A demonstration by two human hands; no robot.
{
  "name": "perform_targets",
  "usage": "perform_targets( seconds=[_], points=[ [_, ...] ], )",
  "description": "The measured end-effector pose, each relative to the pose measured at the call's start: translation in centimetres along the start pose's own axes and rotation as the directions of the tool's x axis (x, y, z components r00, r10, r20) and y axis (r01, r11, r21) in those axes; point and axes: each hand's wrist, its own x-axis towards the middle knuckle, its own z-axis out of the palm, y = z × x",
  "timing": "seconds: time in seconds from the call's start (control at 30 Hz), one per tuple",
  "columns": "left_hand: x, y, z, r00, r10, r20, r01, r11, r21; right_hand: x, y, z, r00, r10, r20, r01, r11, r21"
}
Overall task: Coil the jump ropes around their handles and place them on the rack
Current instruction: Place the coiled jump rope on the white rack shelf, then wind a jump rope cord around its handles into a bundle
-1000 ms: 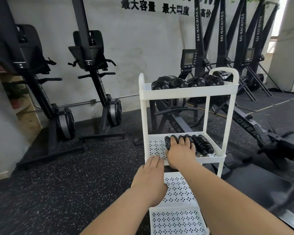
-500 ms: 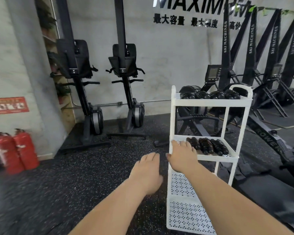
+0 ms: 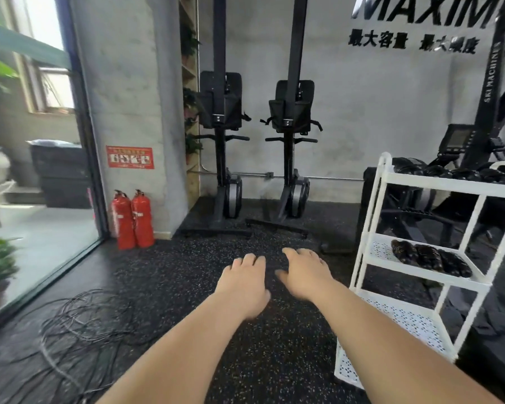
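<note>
- loose jump ropes [image 3: 79,330]: heaped in a thin black tangle on the speckled floor [image 3: 274,360] at lower left, near the glass wall [image 3: 41,243], well apart from both hands.
- probably light and limp; thin cord of this kind tends to spring back and snag on itself, so likely to knot if pulled from the middle of the heap. no sign of anything fragile.
- handles too small or too buried to pick out in the tangle; best to find a handle first, take hold there, draw the cord free, then wind it round the paired handles.
- coiled ropes [image 3: 429,259]: lying side by side as dark bundles on the middle shelf of the white rack [image 3: 373,217], with more on the top shelf.
- left hand [image 3: 242,284]: palm down over the floor, fingers straight and close together, holding and touching nothing.
- right hand [image 3: 306,275]: palm down, fingers loosely spread, thumb out to the side, nothing in it; near the rack's left post but apart from it.
- judged step: between ropes, with a reach down and left to the heap needed next.
</note>
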Motion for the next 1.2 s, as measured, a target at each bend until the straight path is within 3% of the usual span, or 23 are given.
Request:
perform_targets(
  seconds=[0.3, 0.57, 0.93, 1.2],
  points=[
    [-5.4, -11.1, 1.5, 0.983, -0.183, 0.010, 0.183, 0.983, -0.019, -0.6, -11.5, 5.0, 0.980, -0.153, 0.127, 0.153, 0.988, 0.009],
    [-8.9, -20.1, 6.7, 0.937, -0.341, 0.074, 0.346, 0.934, -0.085, 0.3, -19.7, 12.0, 0.915, -0.299, 0.271, 0.300, 0.953, 0.036],
    [-13.7, -31.9, 18.9, 0.803, -0.510, 0.309, 0.567, 0.813, -0.132, 2.1, -27.9, 23.5, 0.753, -0.395, 0.526, 0.410, 0.907, 0.094],
    [-16.7, -36.8, 29.6, 0.679, -0.542, 0.496, 0.676, 0.725, -0.134, 3.6, -30.8, 31.8, 0.606, -0.407, 0.683, 0.449, 0.885, 0.128]
  ],
)
